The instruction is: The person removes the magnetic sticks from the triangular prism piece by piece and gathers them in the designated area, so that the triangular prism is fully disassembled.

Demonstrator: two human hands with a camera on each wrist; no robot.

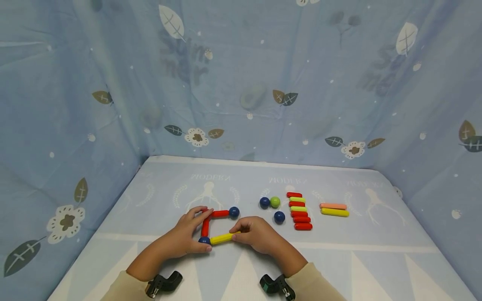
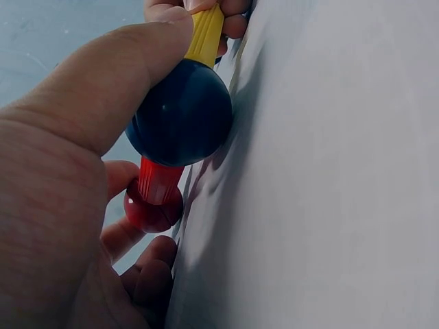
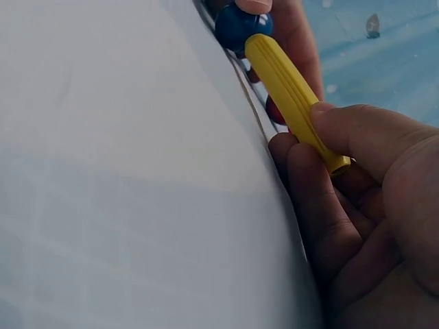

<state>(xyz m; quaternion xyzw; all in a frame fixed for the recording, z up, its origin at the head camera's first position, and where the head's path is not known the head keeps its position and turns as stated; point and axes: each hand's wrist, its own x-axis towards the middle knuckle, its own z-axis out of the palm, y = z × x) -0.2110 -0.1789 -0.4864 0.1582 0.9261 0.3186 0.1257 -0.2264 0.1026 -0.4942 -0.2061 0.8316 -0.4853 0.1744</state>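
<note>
Yellow stick (image 1: 221,238), one end in right grip (image 1: 257,235)

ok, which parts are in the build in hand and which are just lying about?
In the build:
- yellow rod in the right hand
- near blue ball at the left hand's thumb
- red ball
- two red rods
- far blue ball

Lying about, perhaps spares:
- two loose blue balls
- green ball
- row of red and lime-green rods
- salmon-pink rod
- second yellow rod
</note>
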